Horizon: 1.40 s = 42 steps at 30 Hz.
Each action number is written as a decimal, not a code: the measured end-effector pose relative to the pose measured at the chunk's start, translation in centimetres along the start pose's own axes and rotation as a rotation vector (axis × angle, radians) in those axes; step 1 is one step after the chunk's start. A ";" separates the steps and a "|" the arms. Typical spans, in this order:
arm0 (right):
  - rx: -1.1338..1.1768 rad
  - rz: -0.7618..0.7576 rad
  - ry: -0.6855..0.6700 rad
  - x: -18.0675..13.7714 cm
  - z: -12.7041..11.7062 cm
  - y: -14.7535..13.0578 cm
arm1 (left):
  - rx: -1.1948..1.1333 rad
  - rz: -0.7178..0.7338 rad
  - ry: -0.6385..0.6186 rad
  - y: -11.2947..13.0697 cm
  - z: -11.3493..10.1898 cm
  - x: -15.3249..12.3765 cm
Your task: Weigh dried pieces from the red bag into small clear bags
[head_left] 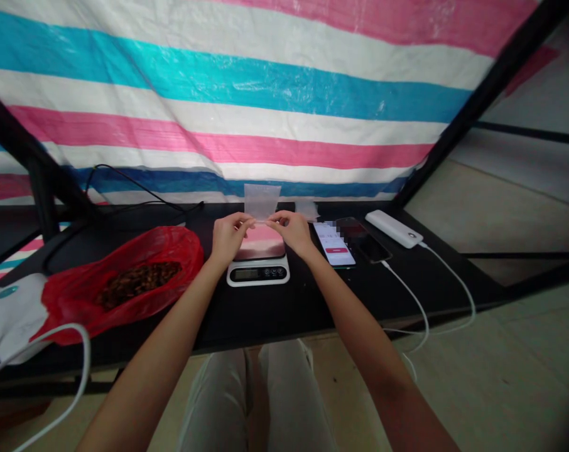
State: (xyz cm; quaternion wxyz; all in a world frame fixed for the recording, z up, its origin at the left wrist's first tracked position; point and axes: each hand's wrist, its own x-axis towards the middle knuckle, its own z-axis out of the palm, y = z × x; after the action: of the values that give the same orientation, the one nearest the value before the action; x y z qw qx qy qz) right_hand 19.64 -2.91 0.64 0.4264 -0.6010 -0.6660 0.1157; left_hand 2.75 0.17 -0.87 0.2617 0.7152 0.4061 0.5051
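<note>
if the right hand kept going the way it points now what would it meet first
The right hand points leftward and already pinches the small clear bag; just past that, it would probably meet the left hand above the scale.

Nothing here can be read. The scale [258, 274] has a dark display on its front, but whatever it shows is too small to make out. The lit phone [334, 244] shows a blurred patch and a red bar whose lettering is too fine to read.
</note>
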 end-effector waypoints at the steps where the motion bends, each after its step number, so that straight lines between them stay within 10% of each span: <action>1: -0.015 -0.001 0.005 -0.1 0.1 -0.1 | 0.016 -0.002 0.010 -0.1 0.0 0.0; 42: -0.047 -0.111 -0.030 -0.6 0.7 -0.4 | 0.079 0.069 -0.113 0.6 0.1 -0.5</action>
State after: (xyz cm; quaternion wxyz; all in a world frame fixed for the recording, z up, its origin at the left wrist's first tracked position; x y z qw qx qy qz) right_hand 18.79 -3.25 0.21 0.4080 -0.5711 -0.7072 0.0853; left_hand 2.96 -0.59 -0.73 0.2384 0.7660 0.3854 0.4560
